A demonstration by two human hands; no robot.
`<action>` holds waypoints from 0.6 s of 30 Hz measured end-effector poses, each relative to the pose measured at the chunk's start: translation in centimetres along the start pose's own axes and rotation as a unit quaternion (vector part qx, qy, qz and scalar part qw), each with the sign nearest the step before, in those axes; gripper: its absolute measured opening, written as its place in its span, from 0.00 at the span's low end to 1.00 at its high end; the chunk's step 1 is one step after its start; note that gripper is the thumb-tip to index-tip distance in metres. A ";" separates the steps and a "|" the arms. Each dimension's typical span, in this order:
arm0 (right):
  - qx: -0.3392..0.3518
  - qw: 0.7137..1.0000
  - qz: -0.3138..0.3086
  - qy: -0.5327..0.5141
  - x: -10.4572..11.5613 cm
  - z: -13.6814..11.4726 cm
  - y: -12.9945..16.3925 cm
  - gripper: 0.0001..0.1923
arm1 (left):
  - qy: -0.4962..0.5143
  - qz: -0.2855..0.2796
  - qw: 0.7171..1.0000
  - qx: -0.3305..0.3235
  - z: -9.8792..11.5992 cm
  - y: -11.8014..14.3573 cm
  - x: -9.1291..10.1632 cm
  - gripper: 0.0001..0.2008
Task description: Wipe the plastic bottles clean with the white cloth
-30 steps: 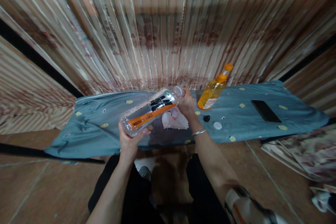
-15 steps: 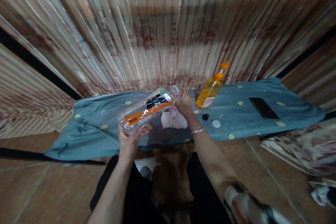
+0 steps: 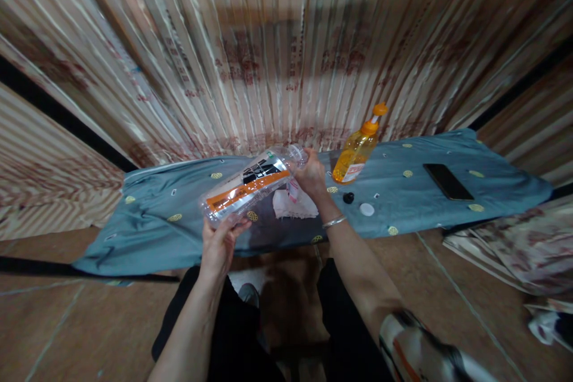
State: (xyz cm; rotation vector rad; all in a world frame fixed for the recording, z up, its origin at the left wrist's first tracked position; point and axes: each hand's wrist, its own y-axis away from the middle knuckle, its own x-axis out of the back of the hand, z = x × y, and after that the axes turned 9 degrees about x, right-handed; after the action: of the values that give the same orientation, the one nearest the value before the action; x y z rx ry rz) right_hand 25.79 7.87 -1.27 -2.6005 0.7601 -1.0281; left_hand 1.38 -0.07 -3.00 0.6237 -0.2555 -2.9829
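Note:
A large clear plastic bottle [image 3: 250, 184] with a silver, black and orange label is held tilted above the cloth-covered bench, its neck up to the right. My left hand [image 3: 220, 243] is closed on the bottle's base from below. Around the neck end, my right hand [image 3: 310, 174] grips it, hiding part of the neck. Just below the bottle lies a crumpled white cloth [image 3: 293, 204] with pink marks. A black cap [image 3: 348, 197] and a white round lid [image 3: 367, 209] rest right of my right wrist.
A yellow pump bottle [image 3: 353, 158] with an orange top stands behind the caps. Farther right lies a dark phone [image 3: 448, 181]. The narrow bench has a teal cloth [image 3: 147, 221]; a striped curtain [image 3: 277, 71] hangs behind it, and black poles [image 3: 67, 113] slope at both sides.
Both hands keep hold of the plastic bottle, which has turned slightly so its label shows at a different angle. The whole view has shifted a little.

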 end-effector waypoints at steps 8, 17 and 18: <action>0.010 1.000 -0.005 0.014 -0.1 0.2 0.0 0.32 | 0.031 0.024 0.999 0.007 0.4 0.2 -0.7 0.31; 0.016 1.000 -0.003 0.009 -0.4 0.7 -0.1 0.33 | 0.045 0.032 0.998 0.017 0.7 0.3 -1.0 0.31; 0.022 1.000 0.003 0.005 -0.5 0.9 -0.2 0.33 | 0.048 0.036 0.998 0.019 0.8 0.3 -1.1 0.31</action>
State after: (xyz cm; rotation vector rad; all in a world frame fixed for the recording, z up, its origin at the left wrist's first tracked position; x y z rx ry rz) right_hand 26.14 8.32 -2.14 -2.5575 0.7382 -1.0441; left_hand 2.05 -0.15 -1.82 0.7421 -0.3204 -2.8767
